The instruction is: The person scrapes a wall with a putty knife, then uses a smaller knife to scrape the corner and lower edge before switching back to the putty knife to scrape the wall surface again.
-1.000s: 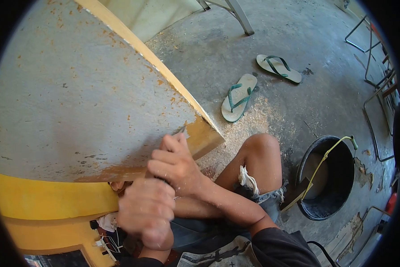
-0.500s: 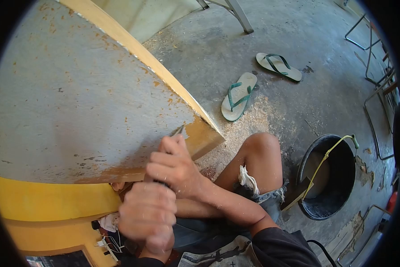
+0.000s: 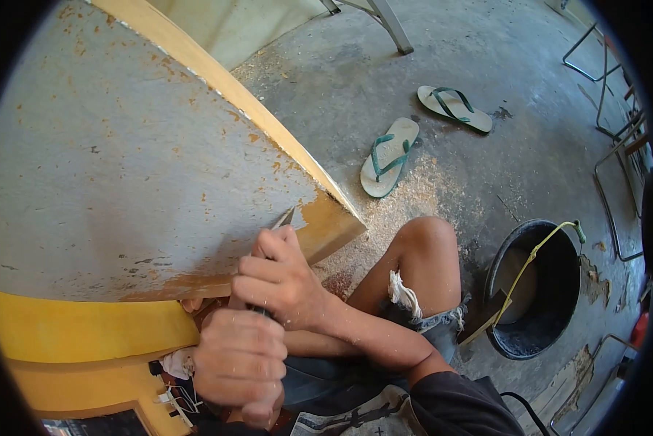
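Note:
A hand tool with a pointed metal blade (image 3: 288,218) lies against the grey, worn face of a wooden panel (image 3: 145,167), close to a bare brown patch at its corner. My right hand (image 3: 279,280) is closed round the tool just behind the tip. Below it, my left hand (image 3: 243,356) is a closed fist at the tool's rear end, slightly blurred. A short dark stretch of the tool shows between the two hands; the rest is hidden by my fingers. Flecks of grey coating and orange-brown spots mark the panel.
A black bucket (image 3: 534,291) with a yellow-green handle stands to the right of my knee (image 3: 428,247). Two flip-flops (image 3: 390,158) lie on the concrete floor near scattered shavings (image 3: 421,196). Metal chair legs (image 3: 603,145) line the right side. Yellow woodwork (image 3: 86,323) sits below the panel.
Both hands have shifted slightly down and left, and more of the blade tip shows beyond my right hand. My left hand is less blurred than before.

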A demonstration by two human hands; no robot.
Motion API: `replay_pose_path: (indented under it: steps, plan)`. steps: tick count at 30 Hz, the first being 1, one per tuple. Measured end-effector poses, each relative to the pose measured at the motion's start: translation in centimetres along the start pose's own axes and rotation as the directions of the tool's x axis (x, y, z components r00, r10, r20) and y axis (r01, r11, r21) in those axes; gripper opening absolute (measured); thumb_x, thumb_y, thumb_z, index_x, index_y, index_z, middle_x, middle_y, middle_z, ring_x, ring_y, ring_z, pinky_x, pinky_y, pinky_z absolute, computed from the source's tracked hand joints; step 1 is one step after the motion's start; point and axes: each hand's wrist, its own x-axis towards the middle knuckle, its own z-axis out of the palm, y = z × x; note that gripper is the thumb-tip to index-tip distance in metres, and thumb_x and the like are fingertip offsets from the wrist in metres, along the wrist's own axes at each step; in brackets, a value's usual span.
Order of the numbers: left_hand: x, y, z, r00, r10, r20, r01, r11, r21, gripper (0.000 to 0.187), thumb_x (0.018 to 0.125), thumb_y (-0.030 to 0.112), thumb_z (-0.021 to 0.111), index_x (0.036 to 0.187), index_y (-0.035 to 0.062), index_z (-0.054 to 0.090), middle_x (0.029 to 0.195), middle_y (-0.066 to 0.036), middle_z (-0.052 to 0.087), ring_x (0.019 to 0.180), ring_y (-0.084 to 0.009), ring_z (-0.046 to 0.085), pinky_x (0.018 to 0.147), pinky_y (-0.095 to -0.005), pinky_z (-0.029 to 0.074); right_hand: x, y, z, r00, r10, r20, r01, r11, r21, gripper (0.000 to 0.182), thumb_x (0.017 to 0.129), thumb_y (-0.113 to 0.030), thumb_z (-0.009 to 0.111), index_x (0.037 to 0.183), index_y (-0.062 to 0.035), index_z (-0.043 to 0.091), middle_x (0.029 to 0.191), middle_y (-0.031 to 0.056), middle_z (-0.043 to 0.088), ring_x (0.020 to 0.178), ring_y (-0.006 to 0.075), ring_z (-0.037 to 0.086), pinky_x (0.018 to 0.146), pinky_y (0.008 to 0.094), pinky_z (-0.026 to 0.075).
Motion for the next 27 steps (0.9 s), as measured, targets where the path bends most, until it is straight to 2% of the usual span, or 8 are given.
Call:
replay_pose_path:
  steps: [3, 8, 11, 15, 19, 24, 26, 27]
  plan:
    - [0.3, -0.4, -0.6, 0.997, -0.079, -0.006, 0.079, 0.996, -0.040, 0.055, 0.098, 0.027, 0.061, 0.048, 0.0103, 0.046, 0.049, -0.001, 0.053, 0.040, -0.0181, 0.055, 0.048, -0.0364, 0.056, -0.1, 0.4, 0.0, 0.999, 0.043, 0.026, -0.042, 0.999, -0.024, 0.022, 0.071, -0.020, 0.070, 0.073, -0.0117, 0.051, 0.076, 0.0017, 0.041, 0.078, 0.0229, 0.045, 0.075, 0.0391, 0.033]
    - [-0.1, -0.2, 0.0, 0.999, 0.017, 0.030, -0.016, 0.999, -0.039, 0.059, 0.101, 0.034, 0.060, 0.050, 0.0084, 0.047, 0.048, -0.001, 0.052, 0.040, -0.0182, 0.055, 0.048, -0.0368, 0.056, -0.4, -0.1, 0.1, 1.000, 0.006, 0.011, -0.006, 0.999, -0.052, 0.023, 0.071, -0.021, 0.071, 0.076, -0.0120, 0.050, 0.077, 0.0024, 0.043, 0.080, 0.0240, 0.045, 0.074, 0.0399, 0.033]
    - [0.3, -0.2, 0.5, 0.999, -0.023, -0.049, 0.029, 0.993, 0.111, 0.061, 0.103, 0.027, 0.053, 0.046, 0.0142, 0.035, 0.041, 0.002, 0.042, 0.033, -0.0138, 0.043, 0.042, -0.0299, 0.043, -0.7, 0.6, -0.2, 0.998, 0.047, 0.049, -0.043, 0.996, -0.079, 0.021, 0.074, -0.022, 0.068, 0.076, -0.0112, 0.050, 0.077, 0.0030, 0.043, 0.081, 0.0244, 0.045, 0.075, 0.0406, 0.034]
    - [0.8, -0.3, 0.5, 0.994, 0.076, 0.079, -0.074, 0.997, -0.024, 0.062, 0.104, 0.027, 0.051, 0.046, 0.0136, 0.036, 0.042, 0.001, 0.042, 0.034, -0.0153, 0.042, 0.041, -0.0296, 0.041, -0.2, 0.3, -0.3, 0.998, 0.040, 0.054, -0.035, 0.996, -0.081, 0.020, 0.073, -0.023, 0.067, 0.076, -0.0117, 0.050, 0.077, 0.0036, 0.041, 0.081, 0.0250, 0.045, 0.077, 0.0409, 0.033]
    - [0.7, -1.2, -0.2, 0.998, -0.053, -0.020, 0.052, 0.997, -0.065, 0.061, 0.103, 0.028, 0.052, 0.046, 0.0123, 0.038, 0.042, 0.001, 0.043, 0.034, -0.0144, 0.044, 0.041, -0.0292, 0.045, 0.0, 0.4, -0.6, 0.993, 0.087, 0.075, -0.078, 0.991, -0.109, 0.019, 0.074, -0.021, 0.065, 0.075, -0.0110, 0.049, 0.077, 0.0036, 0.041, 0.081, 0.0244, 0.046, 0.076, 0.0403, 0.035]
    - [0.8, -0.4, 0.0, 0.991, 0.092, 0.101, -0.085, 0.994, -0.076, 0.058, 0.101, 0.029, 0.058, 0.050, 0.0048, 0.046, 0.048, -0.003, 0.048, 0.040, -0.0189, 0.050, 0.047, -0.0341, 0.051, 0.4, 0.0, -0.6, 1.000, 0.004, 0.022, -0.002, 0.998, -0.067, 0.018, 0.074, -0.019, 0.064, 0.074, -0.0104, 0.048, 0.077, 0.0034, 0.040, 0.081, 0.0239, 0.046, 0.076, 0.0396, 0.035]
    - [0.8, -0.6, -0.3, 0.995, -0.101, -0.015, 0.099, 0.990, -0.096, 0.055, 0.101, 0.028, 0.058, 0.052, 0.0042, 0.051, 0.050, -0.004, 0.050, 0.042, -0.0189, 0.053, 0.048, -0.0345, 0.053, 0.3, 0.4, -0.6, 0.996, 0.074, 0.042, -0.069, 0.991, -0.116, 0.018, 0.074, -0.019, 0.064, 0.075, -0.0108, 0.048, 0.078, 0.0031, 0.041, 0.081, 0.0238, 0.046, 0.075, 0.0396, 0.035]
    - [1.0, -0.6, -0.4, 0.998, -0.034, 0.044, 0.037, 0.997, -0.072, 0.057, 0.101, 0.029, 0.058, 0.051, 0.0043, 0.050, 0.050, -0.003, 0.049, 0.041, -0.0185, 0.052, 0.047, -0.0339, 0.052, 0.5, 0.4, -0.6, 0.997, 0.073, 0.034, -0.069, 0.990, -0.120, 0.018, 0.074, -0.019, 0.064, 0.075, -0.0108, 0.048, 0.078, 0.0031, 0.041, 0.081, 0.0238, 0.046, 0.075, 0.0396, 0.035]
